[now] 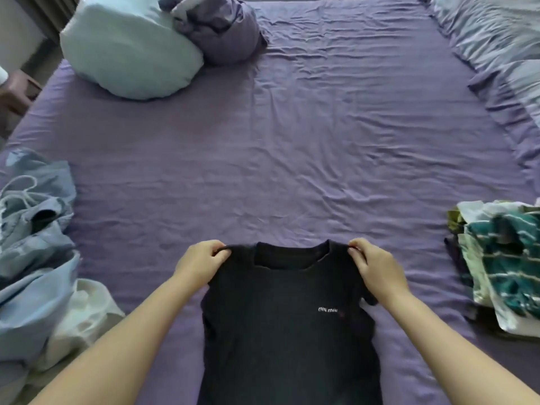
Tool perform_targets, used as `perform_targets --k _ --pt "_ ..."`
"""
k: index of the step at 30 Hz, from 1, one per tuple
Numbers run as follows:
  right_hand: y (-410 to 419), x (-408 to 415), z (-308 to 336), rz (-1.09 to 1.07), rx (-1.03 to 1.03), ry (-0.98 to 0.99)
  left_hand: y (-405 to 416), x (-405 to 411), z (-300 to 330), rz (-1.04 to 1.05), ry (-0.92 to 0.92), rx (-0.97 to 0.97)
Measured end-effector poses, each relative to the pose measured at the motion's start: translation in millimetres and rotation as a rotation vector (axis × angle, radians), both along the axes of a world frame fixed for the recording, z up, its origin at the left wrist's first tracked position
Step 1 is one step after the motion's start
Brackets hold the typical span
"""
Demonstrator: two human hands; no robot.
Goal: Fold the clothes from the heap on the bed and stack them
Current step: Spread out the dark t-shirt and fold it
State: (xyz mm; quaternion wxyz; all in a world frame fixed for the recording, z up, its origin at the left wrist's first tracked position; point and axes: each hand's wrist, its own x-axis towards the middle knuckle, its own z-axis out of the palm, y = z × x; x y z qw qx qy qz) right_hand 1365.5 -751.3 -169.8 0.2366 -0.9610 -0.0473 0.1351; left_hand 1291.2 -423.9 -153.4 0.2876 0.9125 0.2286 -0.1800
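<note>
The fingers (222,252) of the left hand (201,263) curl over and pinch the left shoulder of a black T-shirt (286,325), thumb and fingertips closed on the fabric at the seam. The right hand (377,267) mirrors it, its fingers gripping the right shoulder just beside the neckline. Between the two hands the shirt lies front up on the purple bed sheet (292,159), its round collar pointing away from the person and a small white logo showing on the chest; its lower part runs out of the bottom of the view. No containers are in view. To the left, near the bed's edge, lies a loose heap of pale blue and white clothes (35,258), with a drawstring showing on top. To the right sits a stack of garments (505,270), the top one green, teal and white. Farther off, a light blue pillow (128,51) touches a bunched purple pillow (222,27), and a rumpled grey-blue duvet (496,39) fills the far right corner.
</note>
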Motion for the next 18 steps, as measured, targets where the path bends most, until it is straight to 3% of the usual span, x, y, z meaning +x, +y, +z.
perform_targets --k 4,7,13,15,18 --pt "16.3 38.9 -10.1 -0.006 -0.019 -0.089 22.7 40.6 -12.3 -0.046 -0.05 0.194" --pt "30.9 71.7 -15.2 -0.065 0.043 -0.099 35.6 71.3 -20.4 0.004 -0.104 0.236" --pt "49.4 91.6 -50.5 0.045 0.016 -0.024 24.5 98.9 -55.2 -0.046 0.025 0.362" --pt "43.0 82.1 -63.7 -0.014 0.025 -0.004 4.2 90.1 -66.8 -0.09 -0.096 0.465" --pt "24.9 62.9 -75.9 -0.269 0.115 0.022 -42.7 72.2 -79.7 -0.289 -0.483 0.39"
